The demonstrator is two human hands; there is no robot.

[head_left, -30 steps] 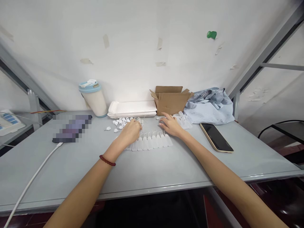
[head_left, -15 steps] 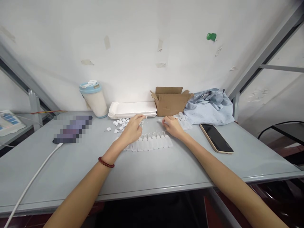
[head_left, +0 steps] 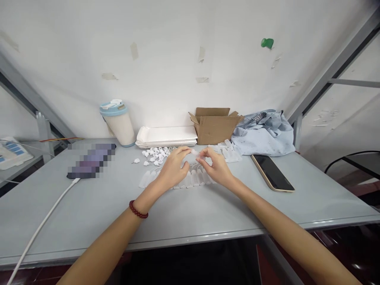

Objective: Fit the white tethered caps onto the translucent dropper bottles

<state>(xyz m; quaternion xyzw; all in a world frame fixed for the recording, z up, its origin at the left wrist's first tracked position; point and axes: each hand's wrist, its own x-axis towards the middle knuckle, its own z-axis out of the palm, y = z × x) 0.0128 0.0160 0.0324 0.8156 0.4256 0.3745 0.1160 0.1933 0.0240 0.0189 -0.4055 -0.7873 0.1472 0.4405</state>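
Observation:
My left hand [head_left: 176, 168] and my right hand [head_left: 216, 165] meet over the middle of the table. A small translucent plastic piece [head_left: 194, 152] sits between their fingertips. My right fingers pinch its near end; my left fingertips grip a small white part at the other end, mostly hidden. Below my hands lies a row of frosted flat plastic tubes [head_left: 190, 181] with thin white cords, partly covered by my left hand. Left of my hands is a pile of small white caps [head_left: 156, 154] with thin stems. Behind my right hand lie loose clear tubes [head_left: 229, 153].
At the back stand a blue-lidded cup [head_left: 118, 124], a stack of white sheets or envelopes [head_left: 168, 136], an open cardboard box [head_left: 216, 128] and a light blue cloth [head_left: 264, 136]. A phone [head_left: 273, 173] lies right; a blurred device [head_left: 92, 160] with a white cable lies left.
My hands were apart and have come together, the right moving left with its clear piece and the left moving slightly right. More of the cap pile and the left tubes now shows.

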